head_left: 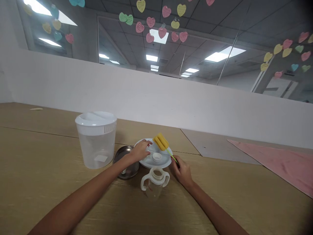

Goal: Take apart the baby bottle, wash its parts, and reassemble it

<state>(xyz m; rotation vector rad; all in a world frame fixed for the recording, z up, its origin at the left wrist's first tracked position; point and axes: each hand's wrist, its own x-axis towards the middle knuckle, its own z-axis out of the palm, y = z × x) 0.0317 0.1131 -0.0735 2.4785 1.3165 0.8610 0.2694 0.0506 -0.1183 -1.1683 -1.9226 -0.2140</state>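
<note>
My right hand [182, 171] is closed around the green handle of a bottle brush [160, 141] with a yellow sponge head, which points up and left over the white plate [167, 162]. Above the plate's left side, my left hand [141, 150] has its thumb and fingers apart, with nothing visible between them. A small white ring-shaped cap [156, 157] lies on the plate, beside a clear piece [147, 158] that is hard to make out. In front of the plate stands a clear baby bottle [154, 187] without a lid, with two white handles.
A round metal dish [126, 175] sits left of the plate, partly under my left forearm. Farther left stands a translucent lidded bucket [96, 140]. A pink cloth [276, 163] lies at the right on the brown table [49, 182]. A white wall [146, 98] rises behind.
</note>
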